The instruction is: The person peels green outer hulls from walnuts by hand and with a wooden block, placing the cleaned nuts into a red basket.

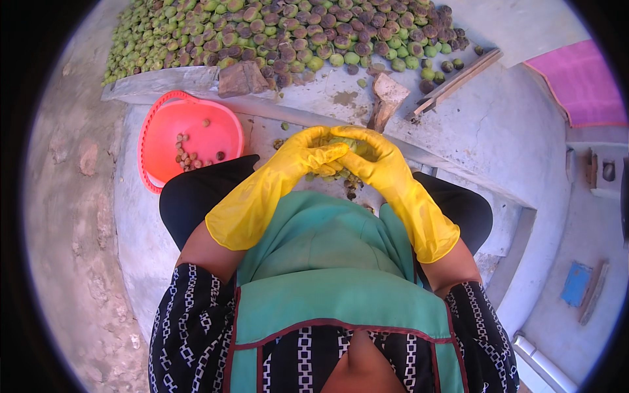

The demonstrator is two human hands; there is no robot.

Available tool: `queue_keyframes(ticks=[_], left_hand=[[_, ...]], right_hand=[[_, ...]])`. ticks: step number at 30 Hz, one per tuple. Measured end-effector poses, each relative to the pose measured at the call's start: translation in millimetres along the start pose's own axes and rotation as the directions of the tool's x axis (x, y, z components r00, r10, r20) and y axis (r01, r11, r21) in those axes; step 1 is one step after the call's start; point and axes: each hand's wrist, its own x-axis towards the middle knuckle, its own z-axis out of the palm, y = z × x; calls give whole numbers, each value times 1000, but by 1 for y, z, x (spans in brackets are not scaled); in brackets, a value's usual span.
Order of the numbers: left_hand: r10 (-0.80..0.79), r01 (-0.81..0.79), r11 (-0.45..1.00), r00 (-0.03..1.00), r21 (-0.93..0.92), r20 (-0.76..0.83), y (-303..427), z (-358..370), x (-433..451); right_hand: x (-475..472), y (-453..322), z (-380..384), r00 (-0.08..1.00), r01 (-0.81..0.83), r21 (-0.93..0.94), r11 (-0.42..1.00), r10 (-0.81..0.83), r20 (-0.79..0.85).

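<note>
Both of my hands wear yellow rubber gloves and meet in front of my lap. My left hand [303, 150] and my right hand [381, 153] close around a green-husked walnut [348, 142], mostly hidden by the fingers. Below them, between my legs, lie broken green and dark husk pieces [350, 184], partly covered by the gloves. A red plastic basket [231, 123] with a handle stands to the left, beside my knee. Inside it are several brown walnuts in their shells [185, 158] and one darker nut [219, 155].
A large heap of green and blackened walnuts [295, 34] covers the raised concrete ledge ahead. On that ledge are a stone block [242, 78], a wood chunk [388, 98] and a wooden plank [454, 83]. Pink cloth [582, 86] lies at right; a rough wall [73, 221] runs along the left.
</note>
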Motion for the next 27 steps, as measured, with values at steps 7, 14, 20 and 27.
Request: queue_keyframes(ticks=[7, 14, 20, 27], left_hand=[[-46, 44, 998, 997, -36, -58, 0, 3, 18], [-59, 59, 998, 997, -7, 56, 5, 1, 14], [-22, 40, 991, 990, -130, 142, 6, -1, 13], [114, -60, 954, 979, -295, 169, 14, -8, 9]], right_hand=[[8, 5, 2, 982, -138, -29, 990, 133, -131], [4, -5, -1, 985, -146, 1, 989, 146, -95], [1, -7, -4, 984, -151, 389, 909, 175, -28], [8, -15, -25, 988, -68, 258, 964, 100, -115]])
